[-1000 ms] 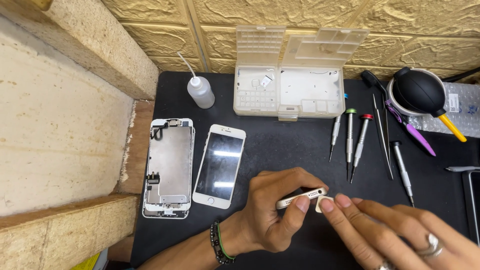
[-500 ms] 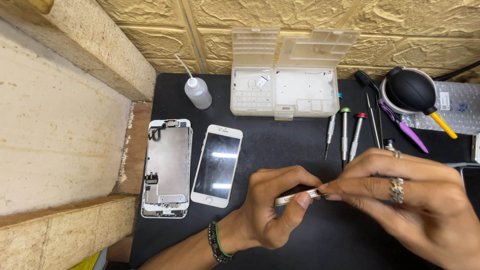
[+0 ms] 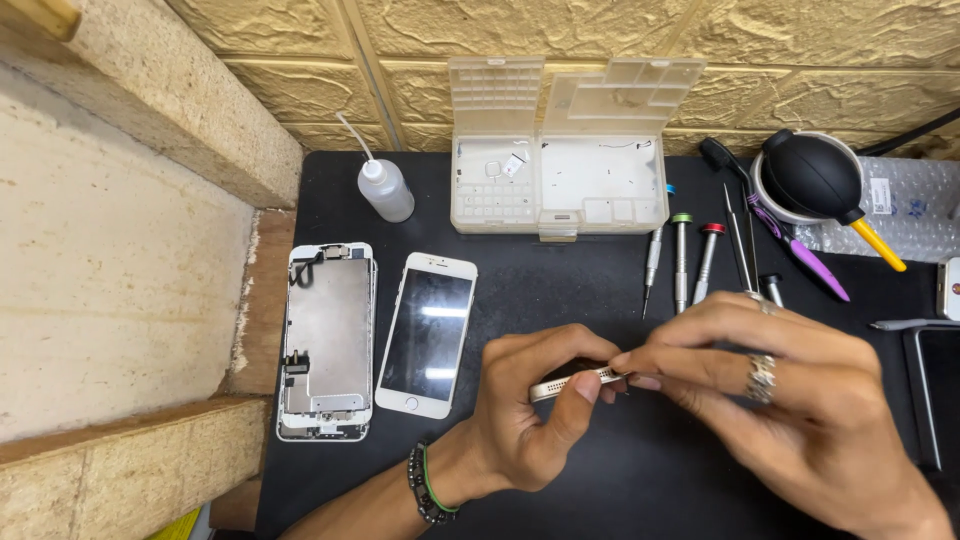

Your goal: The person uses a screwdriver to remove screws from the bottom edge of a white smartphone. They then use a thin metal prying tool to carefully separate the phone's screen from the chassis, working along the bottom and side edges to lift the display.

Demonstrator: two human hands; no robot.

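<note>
Left hand (image 3: 530, 410): at 6 o'clock, curled closed around a slim silver phone frame (image 3: 578, 380), thumb on its near edge, fingers behind.
Right hand (image 3: 790, 400): at 4 o'clock, fingertips pinched narrow at the frame's right end; whether they hold a small part there I cannot tell.
Phone frame: held edge-on above the black mat (image 3: 560, 290), near the centre. It looks light, thin and stiff, likely smooth and easy to bend or scratch; best taken by its long edges, not its ends.
White phone (image 3: 428, 333): at 9 o'clock, flat, screen up.
Opened phone back (image 3: 328, 340): just left of it, insides showing.
Screwdrivers (image 3: 682, 260): at 1 o'clock, lying side by side.
Squeeze bottle (image 3: 384, 188): at 11 o'clock.
Parts box (image 3: 560, 180): at 12 o'clock, lid open.
Black air blower (image 3: 815, 178): at 2 o'clock.
</note>
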